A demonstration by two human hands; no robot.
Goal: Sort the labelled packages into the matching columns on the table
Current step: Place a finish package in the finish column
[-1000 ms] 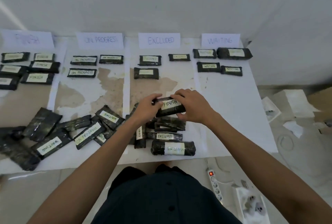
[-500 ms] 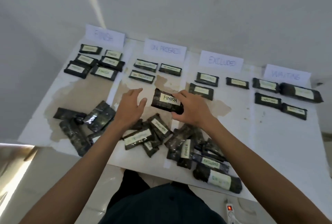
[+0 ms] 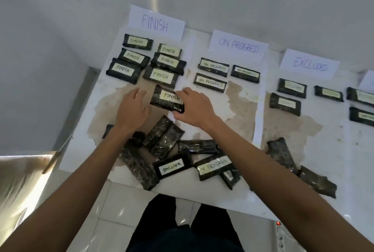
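- White wall behind, and a white counter (image 3: 334,150) with peeling brown patches carries paper headers: FINISH sign (image 3: 155,22), ON PROGRESS sign (image 3: 238,46), EXCLUDED sign (image 3: 309,65).
- Your right hand (image 3: 194,108) has its grip pinched on the right end of a dark package labelled FINISH (image 3: 167,99), thumb under the near edge, fingers over the far edge.
- That package sits in the FINISH column, just below the six FINISH packages (image 3: 149,59) already laid in two rows; you cannot tell whether it rests on the counter or hangs just above it.
- Your left hand (image 3: 131,110) is beside the package's left end, fingers spread and loose, holding nothing.
- Unsorted packages (image 3: 172,150) lie heaped along the near edge under your forearms; one reads WAITING (image 3: 172,166), another ON PROGRESS (image 3: 214,165).
- Three packages lie under the ON PROGRESS sign, three under EXCLUDED.
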